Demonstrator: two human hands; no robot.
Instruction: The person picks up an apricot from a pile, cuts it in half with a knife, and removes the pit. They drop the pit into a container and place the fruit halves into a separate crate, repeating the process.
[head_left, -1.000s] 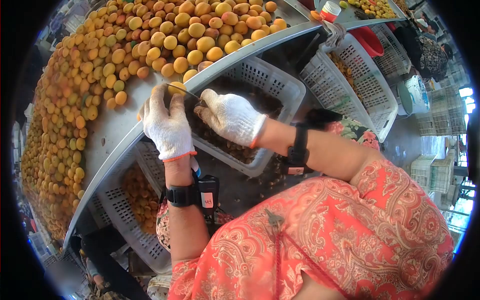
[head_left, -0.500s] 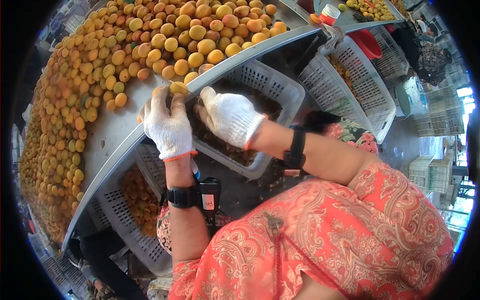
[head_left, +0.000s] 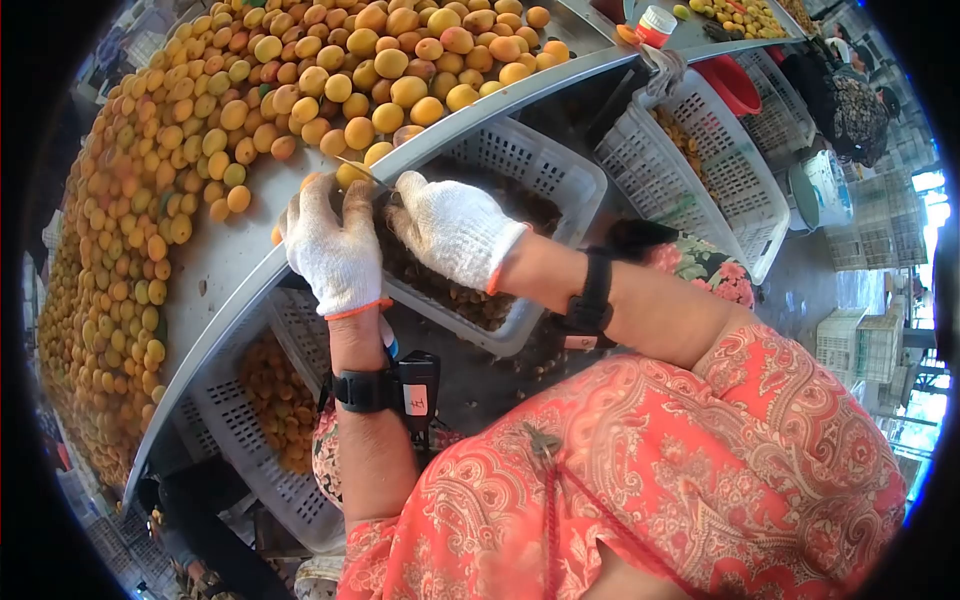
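At the table edge, my left hand [head_left: 328, 240], in a white knitted glove with dirty fingertips, grips a yellow apricot [head_left: 349, 176] between thumb and fingers. My right hand [head_left: 448, 222], gloved the same way, is closed on a small knife; its thin blade [head_left: 364, 170] reaches across to the fruit. Its handle is hidden in the glove. A heap of loose apricots [head_left: 385, 92] spreads over the metal table [head_left: 225, 268], some close to my left fingers. Below my right hand sits a pale plastic crate [head_left: 578, 190] with dark pits or scraps inside.
Another crate [head_left: 225, 412] holding orange fruit halves stands under the table at the left. At right are more crates [head_left: 735, 190], a red basin [head_left: 730, 86] and a white bucket [head_left: 832, 190]. A red-and-white jar [head_left: 656, 27] rests on the table's far corner. Another person [head_left: 850, 110] is beyond.
The knife blade now shows more plainly, angled over the apricot. Both hands have stayed almost in place, with small finger shifts.
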